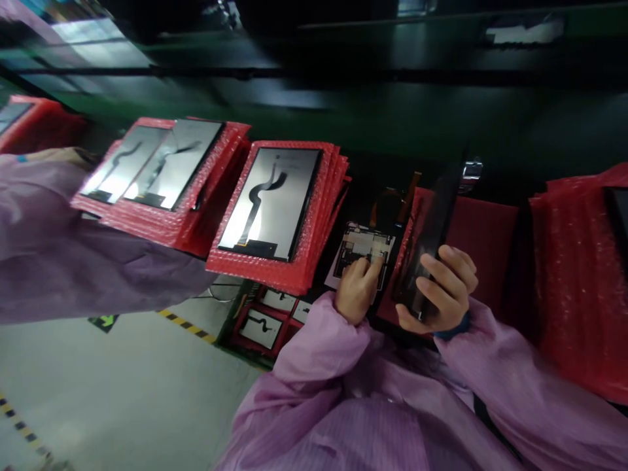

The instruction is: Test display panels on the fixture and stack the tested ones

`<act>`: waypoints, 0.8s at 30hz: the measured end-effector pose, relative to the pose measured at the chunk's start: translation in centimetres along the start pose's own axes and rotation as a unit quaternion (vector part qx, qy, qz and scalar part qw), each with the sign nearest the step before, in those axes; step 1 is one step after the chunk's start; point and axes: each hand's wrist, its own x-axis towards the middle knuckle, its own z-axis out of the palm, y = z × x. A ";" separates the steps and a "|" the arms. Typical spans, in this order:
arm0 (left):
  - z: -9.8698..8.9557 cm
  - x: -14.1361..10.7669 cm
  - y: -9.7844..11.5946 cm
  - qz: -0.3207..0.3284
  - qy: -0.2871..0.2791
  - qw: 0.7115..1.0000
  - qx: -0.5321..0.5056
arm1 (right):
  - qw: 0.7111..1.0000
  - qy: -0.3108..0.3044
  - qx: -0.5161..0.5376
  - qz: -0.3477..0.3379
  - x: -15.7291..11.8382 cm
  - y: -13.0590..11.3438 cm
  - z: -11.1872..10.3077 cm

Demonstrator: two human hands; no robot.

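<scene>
In my right hand point(444, 288) is a thin dark display panel point(434, 222), held nearly on edge with my fingers along its right face and my thumb at the lower edge. My left hand point(357, 288) rests on a small open device with a circuit board point(363, 243), its fingers curled and pressed down at the board's lower part. Whatever those fingertips may pinch is hidden. Orange-brown flex cables point(387, 203) stand up behind the device. Under the dark panel lies a red sheet or bag point(483, 242).
Stacks of red bubble bags point(314, 216) lie left, topped by a display panel point(275, 196) with a black flex cable. More red bags point(569, 261) stand right. Another person's sleeve point(98, 255) reaches in from the left. A lower tray point(260, 330) holds further panels.
</scene>
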 end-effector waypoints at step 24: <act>-0.7 -0.3 -0.7 0.037 -0.008 0.993 -0.112 | 0.998 -0.059 0.032 -0.005 -0.4 -0.4 -0.3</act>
